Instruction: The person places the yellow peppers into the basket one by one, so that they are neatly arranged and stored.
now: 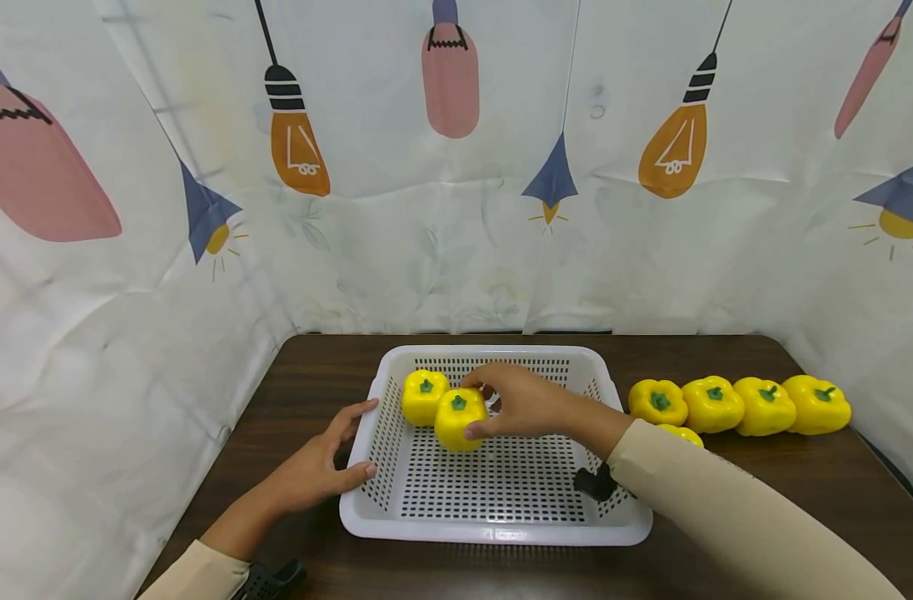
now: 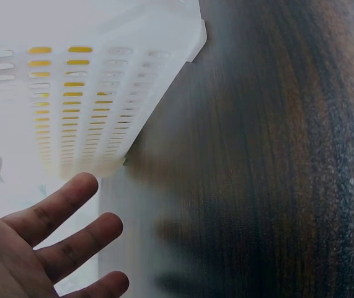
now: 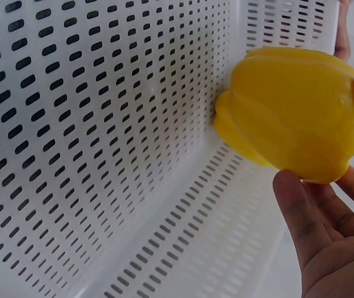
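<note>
A white perforated plastic basket (image 1: 494, 534) stands on the dark table. Over its left half my right hand (image 1: 527, 402) holds a yellow bell pepper (image 1: 456, 427) with a green stem, fingers and thumb around its sides. Another yellow bell pepper (image 1: 421, 398) lies in the basket, just behind and left of the held one. The right wrist view shows the held pepper (image 3: 297, 115) close up, partly hiding the other. My left hand (image 1: 306, 471) rests at the basket's left rim, its fingers (image 2: 71, 254) spread and loosely extended beside the perforated wall (image 2: 71, 118).
Right of the basket, several yellow bell peppers (image 1: 715, 404) form a row on the dark wooden table (image 1: 824, 492). One more pepper (image 1: 681, 434) is mostly hidden behind the right sleeve. A white curtain (image 1: 441, 242) with printed lamps surrounds the table.
</note>
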Available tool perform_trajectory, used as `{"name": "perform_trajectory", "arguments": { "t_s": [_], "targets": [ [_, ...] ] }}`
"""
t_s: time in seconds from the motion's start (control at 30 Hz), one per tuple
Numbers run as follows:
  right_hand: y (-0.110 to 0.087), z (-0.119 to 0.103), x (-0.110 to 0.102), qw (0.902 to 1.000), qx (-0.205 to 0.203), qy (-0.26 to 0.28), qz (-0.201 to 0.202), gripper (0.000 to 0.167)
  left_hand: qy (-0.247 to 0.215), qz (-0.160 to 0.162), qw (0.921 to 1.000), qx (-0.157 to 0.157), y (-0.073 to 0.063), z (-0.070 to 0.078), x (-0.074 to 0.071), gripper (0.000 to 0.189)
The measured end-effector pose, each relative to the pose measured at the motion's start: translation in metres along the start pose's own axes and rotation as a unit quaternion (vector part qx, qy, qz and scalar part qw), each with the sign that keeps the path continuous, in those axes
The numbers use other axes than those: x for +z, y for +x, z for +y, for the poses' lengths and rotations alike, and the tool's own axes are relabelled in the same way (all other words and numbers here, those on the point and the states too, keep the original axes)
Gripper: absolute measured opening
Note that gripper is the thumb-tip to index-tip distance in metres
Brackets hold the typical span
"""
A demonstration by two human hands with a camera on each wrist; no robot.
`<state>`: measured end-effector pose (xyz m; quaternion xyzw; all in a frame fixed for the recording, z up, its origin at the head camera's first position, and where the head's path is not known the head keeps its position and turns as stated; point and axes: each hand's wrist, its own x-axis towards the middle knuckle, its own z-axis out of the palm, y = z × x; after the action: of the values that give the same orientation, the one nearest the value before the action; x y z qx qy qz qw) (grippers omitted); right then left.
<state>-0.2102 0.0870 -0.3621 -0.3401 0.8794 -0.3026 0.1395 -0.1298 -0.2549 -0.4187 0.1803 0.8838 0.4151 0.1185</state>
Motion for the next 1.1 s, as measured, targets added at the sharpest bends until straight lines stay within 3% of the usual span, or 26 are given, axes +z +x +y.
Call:
{"name": "perform_trajectory", "arguments": {
  "t_s": [1.1],
  "targets": [
    [0.018, -0.006, 0.028, 0.9997, -0.008, -0.023, -0.008, 0.073, -0.009, -0.002, 1.0000, 0.002, 0.002, -0.003, 0.001, 0.088]
  ]
}}
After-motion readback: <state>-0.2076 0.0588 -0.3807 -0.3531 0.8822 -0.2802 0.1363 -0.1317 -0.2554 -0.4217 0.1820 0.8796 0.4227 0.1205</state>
